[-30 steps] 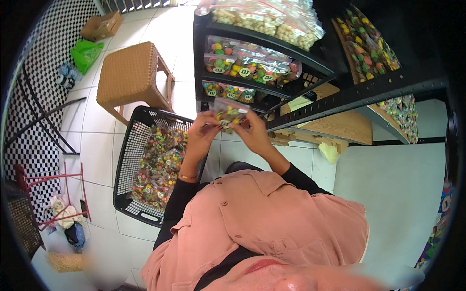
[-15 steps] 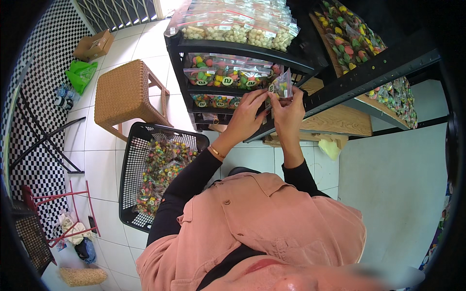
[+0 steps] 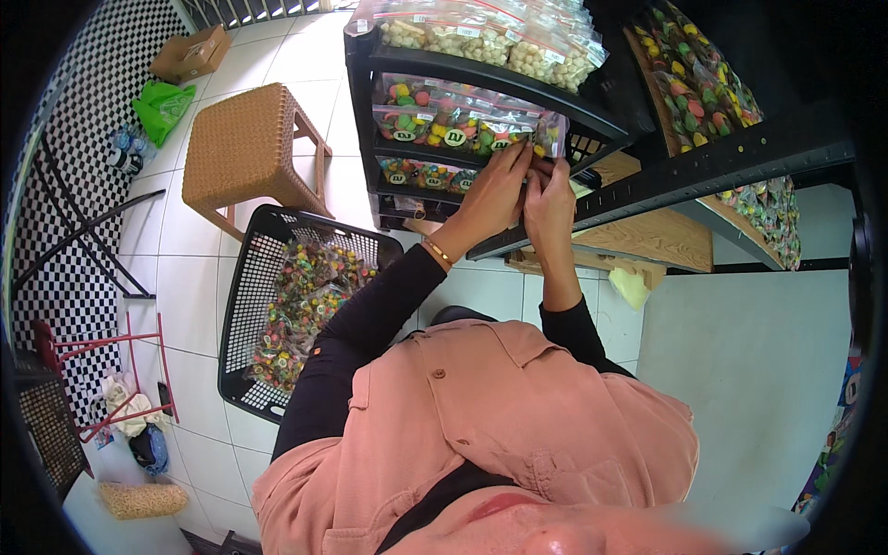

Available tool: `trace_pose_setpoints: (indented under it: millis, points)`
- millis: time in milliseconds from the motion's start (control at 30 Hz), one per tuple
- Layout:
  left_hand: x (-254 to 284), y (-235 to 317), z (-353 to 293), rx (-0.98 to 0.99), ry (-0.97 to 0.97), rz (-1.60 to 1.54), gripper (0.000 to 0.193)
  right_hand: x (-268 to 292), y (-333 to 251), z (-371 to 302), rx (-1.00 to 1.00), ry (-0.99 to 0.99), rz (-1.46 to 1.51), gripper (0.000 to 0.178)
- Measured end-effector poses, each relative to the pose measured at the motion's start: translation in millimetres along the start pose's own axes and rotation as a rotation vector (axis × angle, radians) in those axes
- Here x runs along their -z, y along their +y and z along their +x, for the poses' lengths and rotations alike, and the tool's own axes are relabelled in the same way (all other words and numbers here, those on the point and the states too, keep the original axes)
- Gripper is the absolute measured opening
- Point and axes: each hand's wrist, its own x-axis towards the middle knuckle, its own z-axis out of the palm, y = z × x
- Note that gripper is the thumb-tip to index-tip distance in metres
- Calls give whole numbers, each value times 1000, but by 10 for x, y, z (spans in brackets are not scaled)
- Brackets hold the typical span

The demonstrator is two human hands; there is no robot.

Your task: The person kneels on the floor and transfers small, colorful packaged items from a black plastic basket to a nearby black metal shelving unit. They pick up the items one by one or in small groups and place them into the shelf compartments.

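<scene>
Bags (image 3: 305, 314) lie in the basket (image 3: 242, 310); a stool (image 3: 236, 139) stands at its eleven o'clock, a rack (image 3: 444, 70) at one.

Setting: small snack shop or its stockroom; which of the two cannot be told. Evidence: black rack (image 3: 363, 120) stocked in tiers with labelled zip bags of pale snacks (image 3: 472, 42) and packets of multicoloured sweets (image 3: 437, 127); more packets on wooden shelving (image 3: 647, 239) and in a plastic basket (image 3: 242, 305). White tiled floor (image 3: 190, 287), barred metal gate (image 3: 250, 9), chequered wall (image 3: 102, 83).
</scene>
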Motion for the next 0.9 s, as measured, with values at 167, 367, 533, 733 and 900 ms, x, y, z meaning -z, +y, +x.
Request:
trace_pose_setpoints:
  millis: [167, 367, 533, 733, 900]
  points:
    - [-6, 59, -23, 23, 19, -21, 63, -6, 126, -56, 18, -65, 65, 36]
    - [39, 2, -373, 53, 122, -111, 52, 143, 69, -270, -125, -157, -20, 45]
    - [57, -249, -1374, 227, 191, -49, 39, -64, 207, -631, -153, -402, -12, 43]
    - [90, -782, -2936, 641, 139, 26, 28, -303, 168, -863, 10, -404, -37, 37]
    - [224, -916, -4076, 912, 261, 188, 22, -67, -161, -328, 590, -122, -475, 42]
